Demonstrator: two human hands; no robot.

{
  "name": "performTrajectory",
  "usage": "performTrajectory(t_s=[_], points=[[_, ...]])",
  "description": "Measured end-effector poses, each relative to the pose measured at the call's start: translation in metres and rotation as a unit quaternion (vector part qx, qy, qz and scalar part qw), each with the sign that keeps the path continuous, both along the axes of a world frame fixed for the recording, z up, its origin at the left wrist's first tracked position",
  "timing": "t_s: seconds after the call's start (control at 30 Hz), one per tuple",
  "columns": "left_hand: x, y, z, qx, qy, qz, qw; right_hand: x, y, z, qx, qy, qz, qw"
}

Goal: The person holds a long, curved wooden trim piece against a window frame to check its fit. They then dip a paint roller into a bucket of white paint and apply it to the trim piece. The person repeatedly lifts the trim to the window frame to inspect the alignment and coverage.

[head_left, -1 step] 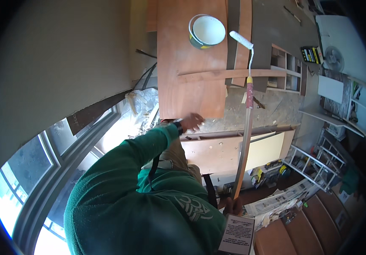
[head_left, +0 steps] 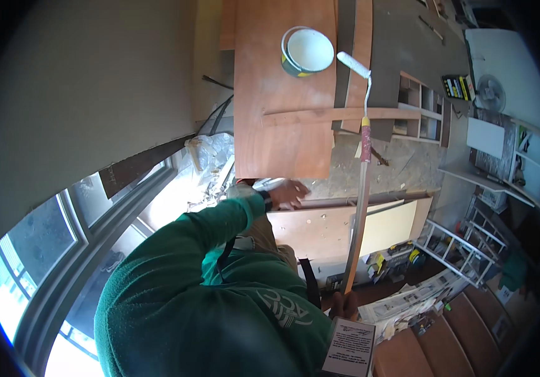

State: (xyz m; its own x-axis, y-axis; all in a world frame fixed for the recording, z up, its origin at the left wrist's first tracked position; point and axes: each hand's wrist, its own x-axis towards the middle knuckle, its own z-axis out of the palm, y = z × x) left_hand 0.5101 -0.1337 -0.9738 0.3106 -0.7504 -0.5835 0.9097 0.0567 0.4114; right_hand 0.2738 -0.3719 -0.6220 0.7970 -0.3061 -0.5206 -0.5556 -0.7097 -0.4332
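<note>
My right hand (head_left: pixel 344 303) is wrapped round the lower end of a long wooden pole. The pole carries a paint roller (head_left: pixel 365 141) with a worn red grip, and its white sleeve (head_left: pixel 353 65) points up and to the left. My left hand (head_left: pixel 290 193) holds nothing; its fingers are apart, close to the near edge of a reddish plywood sheet (head_left: pixel 282 147). On the far part of that sheet stands a bucket (head_left: pixel 309 51) with a white inside and its wire handle tipped to the left. A narrow wooden strip (head_left: pixel 339 114) lies across the sheet, under the roller's shaft.
A large board (head_left: pixel 81 81) and a window (head_left: pixel 44 220) are on the left, with clear plastic sheeting (head_left: pixel 210 154) beside the plywood. Right lie a wooden frame (head_left: pixel 417 110), a fan (head_left: pixel 491 94) and a ladder (head_left: pixel 458 242). Stacked brown panels (head_left: pixel 446 339) are at the lower right.
My left hand has come slightly nearer and to the right, its fingers more spread. The roller sleeve has shifted a little down and left. My right hand stays on the pole.
</note>
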Motion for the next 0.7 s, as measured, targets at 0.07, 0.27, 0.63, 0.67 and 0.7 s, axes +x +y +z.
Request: performTrajectory(t_s=[0.07,0.27,0.63,0.67,0.7], points=[[0.001,-0.022,0.100,-0.076,0.046,-0.054,0.995,0.019,-0.012,-0.002,-0.029,-0.097,0.149,0.984],[0.001,-0.068,0.233,-0.121,-0.005,-0.027,0.992,0.043,-0.017,0.019,0.035,-0.029,0.170,0.984],[0.035,-0.098,0.195,0.027,-0.086,0.102,0.991,-0.087,-0.034,0.090,-0.088,-0.061,-0.008,0.994],[0.039,-0.099,0.184,0.020,-0.096,0.105,0.990,-0.107,-0.058,0.091,-0.042,-0.021,-0.030,0.998],[0.041,-0.096,0.195,0.001,-0.079,0.122,0.989,-0.111,-0.052,0.106,-0.057,0.014,-0.052,0.997]])
